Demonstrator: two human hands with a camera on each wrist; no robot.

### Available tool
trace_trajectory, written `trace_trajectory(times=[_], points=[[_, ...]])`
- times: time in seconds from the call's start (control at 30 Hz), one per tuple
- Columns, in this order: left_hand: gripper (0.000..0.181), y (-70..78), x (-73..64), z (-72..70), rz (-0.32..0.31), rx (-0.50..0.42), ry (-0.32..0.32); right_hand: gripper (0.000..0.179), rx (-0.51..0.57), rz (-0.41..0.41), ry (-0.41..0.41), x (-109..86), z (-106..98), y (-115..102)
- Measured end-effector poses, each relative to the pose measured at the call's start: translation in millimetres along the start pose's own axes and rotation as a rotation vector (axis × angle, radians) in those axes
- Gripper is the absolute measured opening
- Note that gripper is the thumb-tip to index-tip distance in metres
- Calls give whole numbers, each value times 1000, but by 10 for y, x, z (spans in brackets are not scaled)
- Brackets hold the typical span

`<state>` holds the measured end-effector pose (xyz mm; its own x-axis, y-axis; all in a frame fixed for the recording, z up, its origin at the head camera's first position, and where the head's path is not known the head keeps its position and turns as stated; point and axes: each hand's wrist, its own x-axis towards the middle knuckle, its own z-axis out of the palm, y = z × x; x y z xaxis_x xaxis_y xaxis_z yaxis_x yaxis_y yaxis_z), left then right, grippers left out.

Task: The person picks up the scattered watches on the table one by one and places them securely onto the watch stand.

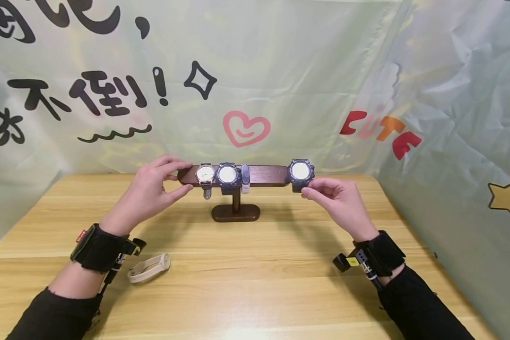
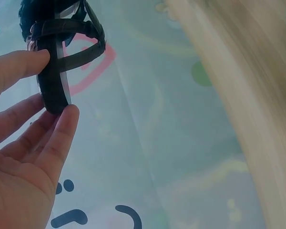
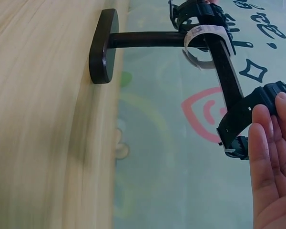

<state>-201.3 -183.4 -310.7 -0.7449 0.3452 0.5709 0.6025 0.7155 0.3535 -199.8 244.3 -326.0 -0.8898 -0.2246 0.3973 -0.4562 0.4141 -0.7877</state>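
Observation:
A dark wooden watch stand (image 1: pixel 269 175) has a horizontal bar on a post. My left hand (image 1: pixel 152 186) grips the bar's left end, thumb on one face and fingertips on the other in the left wrist view. At the opposite end, my right hand (image 1: pixel 339 200) pinches a chunky black digital watch (image 1: pixel 300 171) between thumb and fingers. Its buckled strap (image 3: pixel 240 117) overlaps the bar's tip in the right wrist view. Left of centre, the bar carries a round-dial watch (image 1: pixel 205 174), another black digital watch (image 1: pixel 228 175) and a slim band (image 1: pixel 245 175) with a pale strap.
On the wooden table (image 1: pixel 246 274), a cream-strapped watch (image 1: pixel 150 269) lies near my left forearm. The stand's oval base (image 1: pixel 235 215) rests toward the table's back edge. Behind and to the right hangs a pale printed sheet (image 1: pixel 306 71). Both wrists wear black camera straps.

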Motion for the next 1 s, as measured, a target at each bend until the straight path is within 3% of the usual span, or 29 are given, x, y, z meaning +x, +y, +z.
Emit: trace_trajectory(times=[0.57, 1.0], points=[[46, 1, -5, 15, 3, -25, 2, 12, -36, -16, 11, 16, 137, 76], [46, -4, -9, 14, 13, -25, 8, 15, 17, -5, -8, 17, 256, 110]])
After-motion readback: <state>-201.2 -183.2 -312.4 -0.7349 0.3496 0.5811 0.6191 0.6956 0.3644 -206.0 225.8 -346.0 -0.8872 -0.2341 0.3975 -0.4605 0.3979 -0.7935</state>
